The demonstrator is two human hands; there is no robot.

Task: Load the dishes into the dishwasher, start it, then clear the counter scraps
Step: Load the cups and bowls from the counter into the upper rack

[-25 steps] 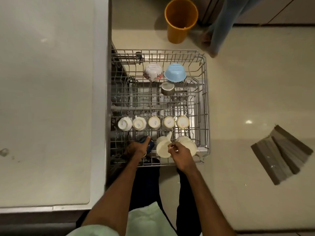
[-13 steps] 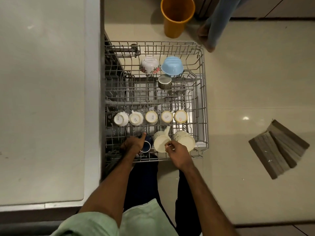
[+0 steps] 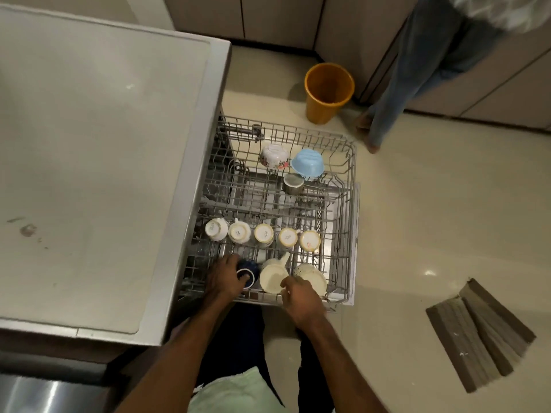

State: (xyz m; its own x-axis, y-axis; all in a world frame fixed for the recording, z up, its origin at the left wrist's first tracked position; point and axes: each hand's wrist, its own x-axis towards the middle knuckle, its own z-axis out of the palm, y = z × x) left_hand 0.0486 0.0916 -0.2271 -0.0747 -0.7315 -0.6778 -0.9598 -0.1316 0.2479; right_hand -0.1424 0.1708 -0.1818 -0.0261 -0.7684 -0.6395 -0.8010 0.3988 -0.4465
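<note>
The wire dishwasher rack (image 3: 351, 186) is pulled out over the floor. Several white cups (image 3: 264, 234) stand upside down in a row across it. At its near edge my left hand (image 3: 223, 278) holds a dark blue cup (image 3: 249, 274). Beside it lies a cream mug (image 3: 272, 277), and my right hand (image 3: 301, 298) touches its rim with its fingertips. A second cream mug (image 3: 311, 278) sits just right of that. A floral bowl (image 3: 274, 156), a light blue bowl (image 3: 308, 163) and a steel cup (image 3: 293, 183) sit at the far end.
The grey counter (image 3: 98, 162) fills the left side, with small scraps (image 3: 28, 229) near its left edge. An orange bucket (image 3: 328, 90) stands on the floor beyond the rack. Another person's legs (image 3: 387, 114) are at the upper right. A folded brown mat (image 3: 480, 335) lies on the floor at the right.
My head has lifted, so more of the room shows. Both hands stay at the rack's near edge; the left hand's grip on the blue cup has shifted slightly.
</note>
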